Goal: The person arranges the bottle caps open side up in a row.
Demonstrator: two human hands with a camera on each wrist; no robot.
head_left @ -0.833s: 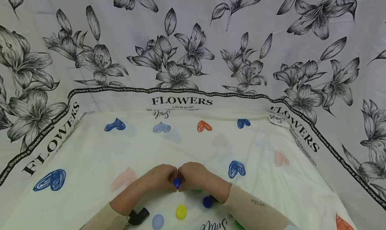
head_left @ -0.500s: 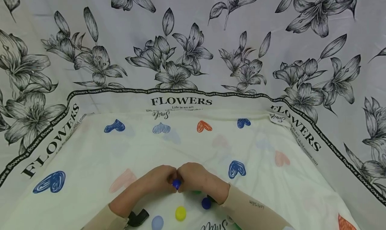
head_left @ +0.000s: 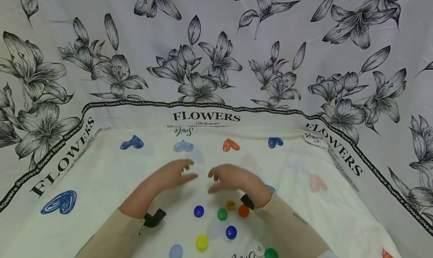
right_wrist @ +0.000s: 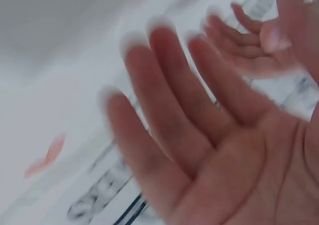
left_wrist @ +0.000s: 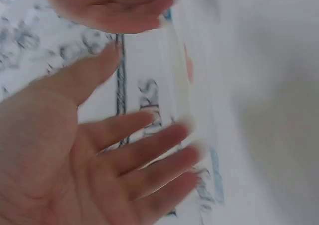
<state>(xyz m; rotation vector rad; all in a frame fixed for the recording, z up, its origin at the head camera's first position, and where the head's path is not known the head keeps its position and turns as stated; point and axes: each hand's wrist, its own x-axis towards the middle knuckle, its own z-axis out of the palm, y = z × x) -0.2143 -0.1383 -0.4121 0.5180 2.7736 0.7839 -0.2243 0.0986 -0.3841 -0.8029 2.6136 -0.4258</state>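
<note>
Blue round piece (head_left: 199, 211) sits nearer me than my left hand (head_left: 169, 176) and right hand (head_left: 235, 177), both spread, empty. Looks put down; what's left, I can't tell.

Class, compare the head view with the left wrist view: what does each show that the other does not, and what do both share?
Only the head view: small round pieces, including a yellow piece, an orange piece and a green piece, plus the beige sleeves.

Only the left wrist view: the palm side of the left hand, close up with its fingers apart.

Both: the left hand and the right hand, neither holding anything, and printed lettering, blurred in the wrist view.
</note>
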